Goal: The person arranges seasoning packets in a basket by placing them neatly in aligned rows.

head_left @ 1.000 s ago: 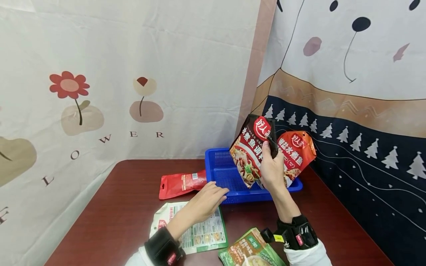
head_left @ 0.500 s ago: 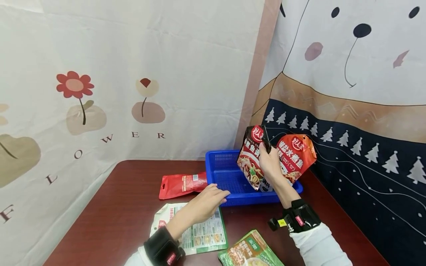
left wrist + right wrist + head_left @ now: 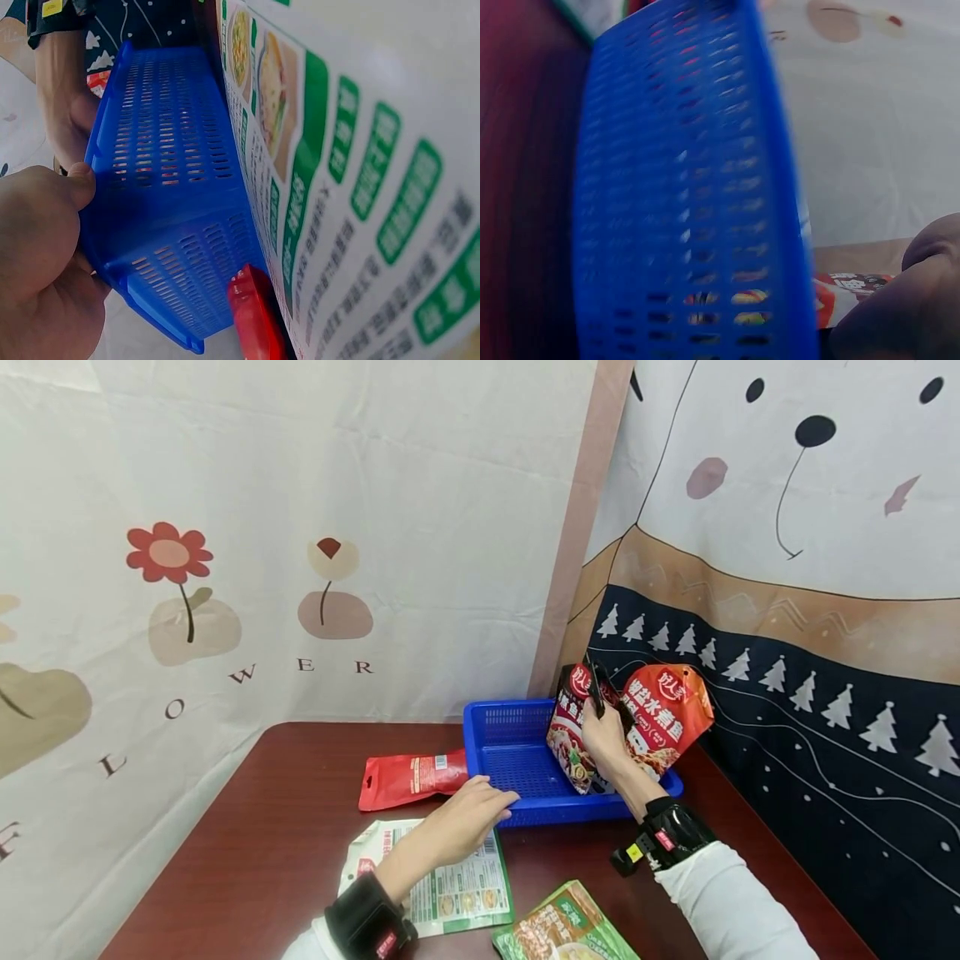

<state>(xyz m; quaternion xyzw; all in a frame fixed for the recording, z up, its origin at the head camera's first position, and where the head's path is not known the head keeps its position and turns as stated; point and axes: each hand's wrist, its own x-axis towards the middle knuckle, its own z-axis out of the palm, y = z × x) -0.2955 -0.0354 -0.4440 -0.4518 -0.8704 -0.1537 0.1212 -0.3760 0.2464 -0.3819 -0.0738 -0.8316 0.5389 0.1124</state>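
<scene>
My left hand (image 3: 463, 817) grips the front left rim of the blue plastic basket (image 3: 517, 760), thumb over the edge in the left wrist view. With my right hand (image 3: 606, 739) I hold a black seasoning packet (image 3: 567, 747) with a food picture by its upper side. This packet stands tilted inside the basket. Beside it an orange-red seasoning packet (image 3: 669, 708) leans upright against the basket's right end. The right wrist view shows mostly the basket's slotted side (image 3: 667, 187), with part of my right hand (image 3: 907, 307) at the lower right edge.
A red packet (image 3: 412, 777) lies left of the basket. A white-and-green packet (image 3: 465, 885) lies printed side up under my left forearm, and a green-and-brown packet (image 3: 566, 927) sits near the front. Printed cloths hang behind the dark red table (image 3: 247, 852).
My right hand has lowered the black packet deeper into the basket and shifted it right, closer to the orange-red packet. My left hand stays at the rim.
</scene>
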